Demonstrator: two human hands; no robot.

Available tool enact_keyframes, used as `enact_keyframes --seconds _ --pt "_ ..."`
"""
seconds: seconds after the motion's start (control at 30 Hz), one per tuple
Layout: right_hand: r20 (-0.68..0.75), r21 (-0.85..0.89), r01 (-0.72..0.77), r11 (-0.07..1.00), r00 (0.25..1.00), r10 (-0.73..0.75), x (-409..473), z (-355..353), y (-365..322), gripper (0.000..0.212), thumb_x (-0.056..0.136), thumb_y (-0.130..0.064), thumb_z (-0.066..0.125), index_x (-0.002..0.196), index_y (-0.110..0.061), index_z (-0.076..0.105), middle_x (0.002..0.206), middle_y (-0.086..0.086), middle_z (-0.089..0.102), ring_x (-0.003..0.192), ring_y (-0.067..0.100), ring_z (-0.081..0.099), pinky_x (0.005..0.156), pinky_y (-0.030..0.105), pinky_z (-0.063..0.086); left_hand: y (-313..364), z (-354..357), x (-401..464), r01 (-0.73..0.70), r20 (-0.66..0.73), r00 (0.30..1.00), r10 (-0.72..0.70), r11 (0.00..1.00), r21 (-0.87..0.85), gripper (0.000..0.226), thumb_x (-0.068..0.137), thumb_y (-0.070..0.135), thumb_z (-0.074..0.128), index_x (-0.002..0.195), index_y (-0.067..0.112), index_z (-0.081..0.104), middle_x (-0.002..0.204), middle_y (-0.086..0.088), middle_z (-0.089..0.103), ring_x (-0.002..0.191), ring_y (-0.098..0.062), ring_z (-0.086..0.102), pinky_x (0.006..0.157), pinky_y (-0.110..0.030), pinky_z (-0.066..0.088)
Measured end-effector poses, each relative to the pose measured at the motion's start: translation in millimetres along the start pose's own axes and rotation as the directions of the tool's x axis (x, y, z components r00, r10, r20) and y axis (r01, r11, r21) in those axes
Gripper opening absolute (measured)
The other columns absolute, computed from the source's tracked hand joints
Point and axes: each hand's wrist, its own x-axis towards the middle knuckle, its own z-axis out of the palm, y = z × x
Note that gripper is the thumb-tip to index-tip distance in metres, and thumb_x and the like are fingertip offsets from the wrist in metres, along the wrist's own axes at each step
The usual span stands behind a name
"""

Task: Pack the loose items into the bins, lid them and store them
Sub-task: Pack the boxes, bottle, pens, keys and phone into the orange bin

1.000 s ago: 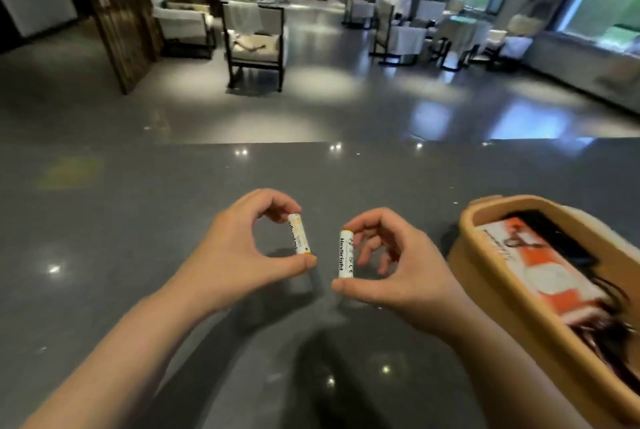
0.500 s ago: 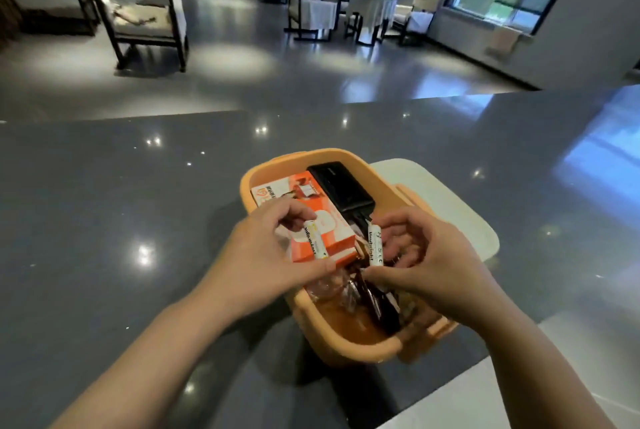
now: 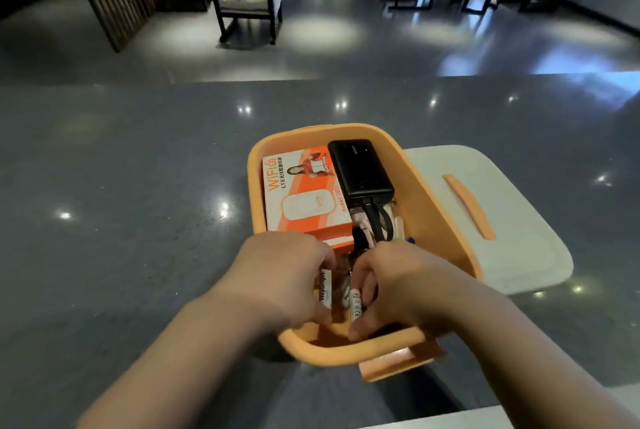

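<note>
1. Two white cylindrical batteries are being held low inside the near end of the orange plastic bin: the left battery is being pinched by the curled fingers of the left hand, and the right battery is being gripped by the right hand.
2. Both batteries are being kept roughly upright, long axes pointing away from the person, side by side and just apart; a third white cylinder seems to be lying between them, though this cannot be told for sure.
3. The far half of the bin is being filled by an orange-and-white WIFI carton and a black power bank with black cables; free room appears to be left only at the near end, under the hands.
4. Release is judged to be the step in hand, both hands being equally near the gap.
5. The pale grey lid with an orange handle is lying flat on the dark grey polished worktop, touching the bin's right wall, nearer the right hand for lidding.
</note>
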Motion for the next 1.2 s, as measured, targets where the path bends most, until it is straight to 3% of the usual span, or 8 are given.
enact_keyframes --seconds 0.33,0.6,0.7,0.77,0.87,0.97,1.1,1.2 --pt "-0.004 -0.109 -0.003 0.994 1.0 0.003 13 4 4 0.057 0.062 -0.043 0.084 0.112 -0.03 0.061 0.1 -0.009 0.064 0.09 0.011 0.06 0.074 0.025 0.053 2 10 10 -0.111 0.073 0.992 0.104 0.989 0.094 0.048 0.058 0.055 0.077 0.099 0.033 0.064 0.086 0.012 0.064 0.078 -0.008 0.058 0.066 -0.027 0.053" --pt "-0.096 -0.036 -0.007 0.999 0.995 0.004 4 0 5 0.054 0.065 -0.04 0.083 0.114 -0.031 0.06 0.099 -0.011 0.062 0.091 0.008 0.059 0.077 0.026 0.053 3 10 9 -0.102 0.009 0.995 0.102 0.995 0.017 0.052 0.055 0.061 0.076 0.099 0.036 0.064 0.085 0.015 0.062 0.077 -0.005 0.055 0.057 -0.018 0.039" --pt "-0.288 -0.026 0.018 1.0 0.957 -0.025 -16 -3 6 0.029 0.083 -0.04 0.067 0.11 -0.036 0.059 0.079 -0.013 0.057 0.074 0.001 0.056 0.071 0.022 0.052 2 6 5 -0.128 -0.034 0.992 0.125 0.983 -0.13 0.041 0.065 0.063 0.069 0.097 0.037 0.065 0.086 0.017 0.063 0.078 0.0 0.055 0.059 -0.016 0.041" --pt "-0.354 0.026 0.064 0.998 0.934 -0.05 -35 0 8 0.018 0.091 -0.04 0.057 0.109 -0.04 0.058 0.074 -0.015 0.057 0.071 -0.002 0.056 0.073 0.02 0.052 -4 -6 -1 -0.108 -0.11 0.991 0.073 0.924 -0.368 0.029 0.071 0.061 0.062 0.091 0.041 0.067 0.081 0.022 0.065 0.076 0.004 0.059 0.063 -0.017 0.048" --pt "-0.46 0.115 0.132 0.985 0.886 -0.065 -58 15 -4 0.016 0.09 -0.042 0.057 0.106 -0.041 0.059 0.073 -0.019 0.059 0.071 -0.005 0.057 0.073 0.017 0.051 -28 -31 10 -0.127 -0.382 0.915 -0.129 0.807 -0.576 0.009 0.077 0.048 0.065 0.083 0.042 0.068 0.075 0.026 0.066 0.066 0.005 0.063 0.054 -0.014 0.049" --pt "-0.591 0.136 0.156 0.978 0.805 -0.046 -61 36 -29 0.019 0.087 -0.054 0.054 0.103 -0.044 0.058 0.071 -0.024 0.054 0.069 -0.007 0.053 0.069 0.013 0.046 -49 -52 51 -0.181 -0.478 0.877 -0.049 0.887 -0.424 0.019 0.087 0.034 0.063 0.106 0.035 0.065 0.102 0.019 0.061 0.087 0.002 0.061 0.075 -0.021 0.051" --pt "-0.69 0.001 0.207 0.978 0.709 -0.149 -53 57 -57 0.045 0.075 -0.081 0.036 0.086 -0.042 0.057 0.062 -0.027 0.048 0.061 -0.01 0.048 0.062 0.005 0.033 -60 -42 108 -0.126 -0.321 0.945 0.068 0.978 -0.165 0.046 0.093 0.038 0.052 0.138 0.031 0.044 0.147 0.006 0.038 0.135 -0.015 0.034 0.111 -0.042 0.029" --pt "-0.702 -0.159 0.224 0.962 0.66 -0.27 -45 64 -60 0.053 0.074 -0.084 0.036 0.067 -0.038 0.061 0.062 -0.027 0.057 0.055 -0.009 0.052 0.055 0.001 0.035 -72 -25 127 -0.047 -0.206 0.978 0.044 0.999 -0.009 0.055 0.095 0.052 0.035 0.145 0.033 0.026 0.156 0.006 0.019 0.143 -0.02 0.016 0.115 -0.046 0.014"
